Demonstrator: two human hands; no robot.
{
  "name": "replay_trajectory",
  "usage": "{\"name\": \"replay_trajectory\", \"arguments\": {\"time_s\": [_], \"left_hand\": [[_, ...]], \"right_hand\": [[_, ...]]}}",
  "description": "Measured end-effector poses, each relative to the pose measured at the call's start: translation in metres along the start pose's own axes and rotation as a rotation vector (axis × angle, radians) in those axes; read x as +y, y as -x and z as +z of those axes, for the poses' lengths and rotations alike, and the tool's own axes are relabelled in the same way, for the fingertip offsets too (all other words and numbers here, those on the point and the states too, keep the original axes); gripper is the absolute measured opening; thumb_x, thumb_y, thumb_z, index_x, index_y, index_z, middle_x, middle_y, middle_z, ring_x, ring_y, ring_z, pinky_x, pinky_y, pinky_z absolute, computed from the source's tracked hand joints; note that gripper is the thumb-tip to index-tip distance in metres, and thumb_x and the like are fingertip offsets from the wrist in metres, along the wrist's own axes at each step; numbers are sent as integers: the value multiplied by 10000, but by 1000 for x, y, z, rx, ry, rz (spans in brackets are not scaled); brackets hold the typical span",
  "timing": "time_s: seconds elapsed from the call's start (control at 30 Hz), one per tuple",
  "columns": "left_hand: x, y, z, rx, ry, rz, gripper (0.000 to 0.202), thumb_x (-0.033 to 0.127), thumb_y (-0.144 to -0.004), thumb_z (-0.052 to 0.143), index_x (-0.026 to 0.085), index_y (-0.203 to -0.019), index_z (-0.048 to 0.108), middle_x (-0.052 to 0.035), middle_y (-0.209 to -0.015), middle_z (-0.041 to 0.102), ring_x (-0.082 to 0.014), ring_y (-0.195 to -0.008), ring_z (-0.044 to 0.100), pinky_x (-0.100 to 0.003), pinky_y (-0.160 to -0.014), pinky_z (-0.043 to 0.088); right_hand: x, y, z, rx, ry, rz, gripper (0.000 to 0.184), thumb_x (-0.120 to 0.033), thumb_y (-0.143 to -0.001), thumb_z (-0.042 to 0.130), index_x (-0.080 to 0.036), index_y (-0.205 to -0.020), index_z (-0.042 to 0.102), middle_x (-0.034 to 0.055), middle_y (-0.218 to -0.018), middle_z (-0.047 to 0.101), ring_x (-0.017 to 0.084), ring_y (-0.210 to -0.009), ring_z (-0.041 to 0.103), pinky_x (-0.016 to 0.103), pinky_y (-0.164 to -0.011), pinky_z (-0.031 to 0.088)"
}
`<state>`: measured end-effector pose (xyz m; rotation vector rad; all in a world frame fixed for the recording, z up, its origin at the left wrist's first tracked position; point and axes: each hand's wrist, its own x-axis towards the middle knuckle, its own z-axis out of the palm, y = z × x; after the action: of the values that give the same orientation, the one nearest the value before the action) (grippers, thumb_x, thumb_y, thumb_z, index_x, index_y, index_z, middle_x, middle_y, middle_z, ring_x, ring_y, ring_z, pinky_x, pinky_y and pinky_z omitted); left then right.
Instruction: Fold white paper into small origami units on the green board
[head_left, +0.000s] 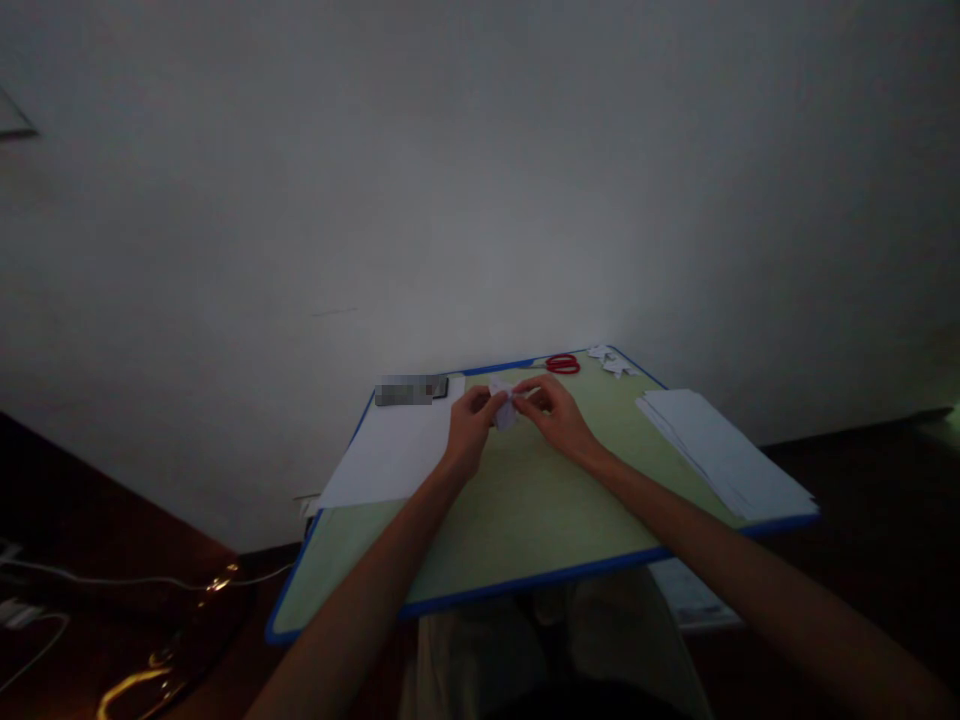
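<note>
Above the middle of the table [525, 530], a small piece of folded white paper [505, 412] is held between both hands. My left hand [472, 418] pinches its left side with thumb and fingers. From the right, my right hand [551, 408] grips the paper's edge between thumb and forefinger, the other fingers curled. The exact folds are too small to make out in the dim light.
Red-handled scissors [562, 364] lie at the back edge near small white paper pieces [616, 365]. A stack of white paper [720, 450] lies on the right. On the left, a white sheet [390, 455] has a dark, phone-like object [411, 390] at its far end. A wall [480, 180] stands behind.
</note>
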<state>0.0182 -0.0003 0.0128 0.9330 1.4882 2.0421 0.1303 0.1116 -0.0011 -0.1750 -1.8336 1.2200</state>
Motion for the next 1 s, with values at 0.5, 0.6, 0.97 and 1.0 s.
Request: {"name": "replay_trajectory", "arguments": {"time_s": [0.5,0.6,0.97,1.0], "left_hand": [[-5,-6,-5,128,-28,-68,265,365,-616,830,139,-698,719,-6,-660,646,-124,-613,538,-263,-612,391],[-7,-7,-6,143,31,-120,276,353,-580,840,135,-682,704,-12,-654,646,-124,-603,539,-262,-596,385],[-6,-4,-1,156,108,-120,407,272,-548,879,118,-897,737,-78,-798,748,-178,-699,671,-291,-673,492],[-5,-3,-1,166,106,-116,412,273,-550,876,121,-907,735,-77,-795,749,-180,-699,673,-288,-665,492]], "right_hand": [[-2,-2,-4,-178,-190,223,337,-524,-771,749,-222,-888,659,15,-902,658,179,-777,685,284,-628,473],[1,-3,-5,-168,-184,237,361,-541,-750,759,-215,-872,664,19,-902,654,180,-770,681,287,-624,471],[6,0,-5,-46,86,-14,199,-407,-862,713,-218,-925,696,41,-1049,565,149,-803,642,294,-682,517],[6,1,-6,-60,137,-61,177,-386,-882,698,-218,-941,707,45,-1055,556,148,-810,640,293,-679,514]]}}
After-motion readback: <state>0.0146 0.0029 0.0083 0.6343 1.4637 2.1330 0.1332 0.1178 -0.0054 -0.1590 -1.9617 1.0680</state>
